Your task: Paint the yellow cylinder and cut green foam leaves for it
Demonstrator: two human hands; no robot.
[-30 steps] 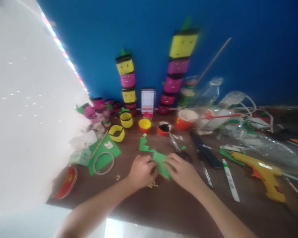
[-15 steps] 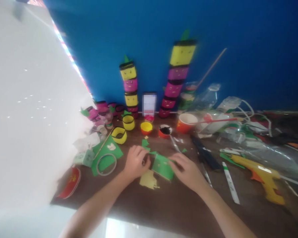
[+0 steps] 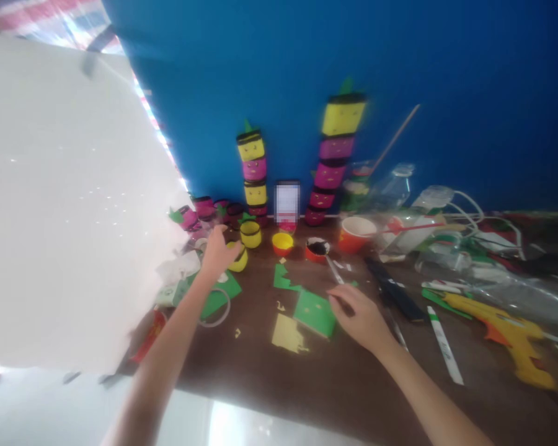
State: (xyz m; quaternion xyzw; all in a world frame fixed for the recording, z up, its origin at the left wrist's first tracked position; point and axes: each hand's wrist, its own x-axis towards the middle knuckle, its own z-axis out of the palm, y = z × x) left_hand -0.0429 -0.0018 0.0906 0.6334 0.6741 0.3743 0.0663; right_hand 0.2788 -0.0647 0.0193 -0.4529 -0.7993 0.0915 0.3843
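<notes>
My left hand point(image 3: 221, 251) reaches over the far left of the table, with thumb and forefinger apart. It partly covers a yellow cup with a dark rim point(image 3: 239, 260), and whatever lies behind the fingers is hidden. My right hand point(image 3: 360, 313) hovers with loosely curled fingers and a gap at the thumb, beside the right edge of a green paper piece point(image 3: 315, 313). Small pale bits show on that green piece. A ragged cream paper scrap point(image 3: 288, 333) lies at its lower left. An irregular green offcut point(image 3: 283, 279) is just behind it.
Two stacks of yellow and magenta cups point(image 3: 255, 167) stand against the blue wall. A small red cup with black contents point(image 3: 317, 249) and a larger red cup point(image 3: 357, 234) are behind. To the right lie a marker point(image 3: 445, 347), a yellow glue gun point(image 3: 506, 328) and clear bottles.
My left hand has left the green piece and moved left and away, to the yellow cups. My right hand stays near the green piece. The camera view has shifted slightly.
</notes>
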